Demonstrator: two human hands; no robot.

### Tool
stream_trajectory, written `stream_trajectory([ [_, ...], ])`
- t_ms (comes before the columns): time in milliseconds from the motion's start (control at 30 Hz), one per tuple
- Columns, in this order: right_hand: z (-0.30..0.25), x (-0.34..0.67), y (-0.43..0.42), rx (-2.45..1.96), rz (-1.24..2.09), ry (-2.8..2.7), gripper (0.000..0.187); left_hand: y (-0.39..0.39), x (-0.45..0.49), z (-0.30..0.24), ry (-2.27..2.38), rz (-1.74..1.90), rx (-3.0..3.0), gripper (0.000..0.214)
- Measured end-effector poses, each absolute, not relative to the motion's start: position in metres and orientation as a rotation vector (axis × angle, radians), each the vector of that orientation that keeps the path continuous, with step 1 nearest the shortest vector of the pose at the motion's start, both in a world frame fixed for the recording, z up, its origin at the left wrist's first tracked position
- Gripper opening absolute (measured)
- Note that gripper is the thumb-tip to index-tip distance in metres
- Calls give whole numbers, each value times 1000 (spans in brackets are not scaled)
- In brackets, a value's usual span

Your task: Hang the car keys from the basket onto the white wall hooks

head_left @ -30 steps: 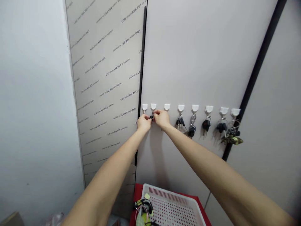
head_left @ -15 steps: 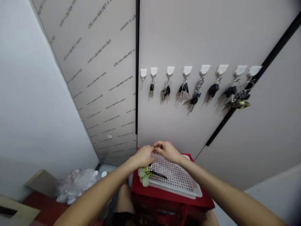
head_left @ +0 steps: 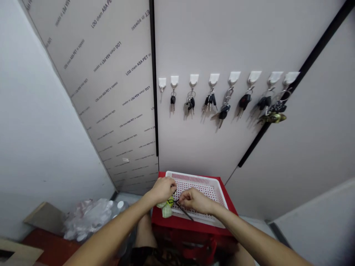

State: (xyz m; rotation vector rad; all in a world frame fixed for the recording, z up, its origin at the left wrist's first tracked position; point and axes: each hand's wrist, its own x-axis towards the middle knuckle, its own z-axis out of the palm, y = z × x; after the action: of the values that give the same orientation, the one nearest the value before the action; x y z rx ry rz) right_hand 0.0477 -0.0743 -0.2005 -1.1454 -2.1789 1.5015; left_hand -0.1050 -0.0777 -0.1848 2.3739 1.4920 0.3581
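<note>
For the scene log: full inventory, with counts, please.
white plastic wall hooks: 8, white, in row
black-fobbed key bunches: 7, black-silver, on hooks
red box: 1, red, below hooks
white perforated plastic tray: 1, white, on box
green fabric bundle: 1, green, tray edge
thin black strap: 1, black, on tray
clear plastic bag: 1, clear, floor left
brown cardboard sheet: 1, brown, floor left
grey lettered panel: 1, grey, left of hooks
left hand: 1, on bundle
right hand: 1, at strap

Soft light is falling evenly on the pale panels (head_left: 194,40), the keys (head_left: 210,102) are casting faint shadows, and the wide lens is bending the edges, perhaps softening them.
</note>
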Motion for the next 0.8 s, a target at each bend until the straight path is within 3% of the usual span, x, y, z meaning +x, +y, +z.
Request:
stream_trajectory([
  [167,-183,55,-76,-1072,1447,-2224,16,-85,-113,-184,1239,377,2422,21],
  [267,-186,52,-82,-1064,1505,-2319,10,-86,-115,-186,1398,414,2366,25],
  [433,-193,47,-79,-1164,1588,-2056,20,-77,-113,-184,1546,422,2233,23],
  [667,-170,43,-66,-1197,1403,-1742,31,-65,-109,-149,1224,1193,1353,14],
  [800,-134,29,-57,-1029,1122,-1633,30,-63,-100,-126,1029,1339,1173,14],
])
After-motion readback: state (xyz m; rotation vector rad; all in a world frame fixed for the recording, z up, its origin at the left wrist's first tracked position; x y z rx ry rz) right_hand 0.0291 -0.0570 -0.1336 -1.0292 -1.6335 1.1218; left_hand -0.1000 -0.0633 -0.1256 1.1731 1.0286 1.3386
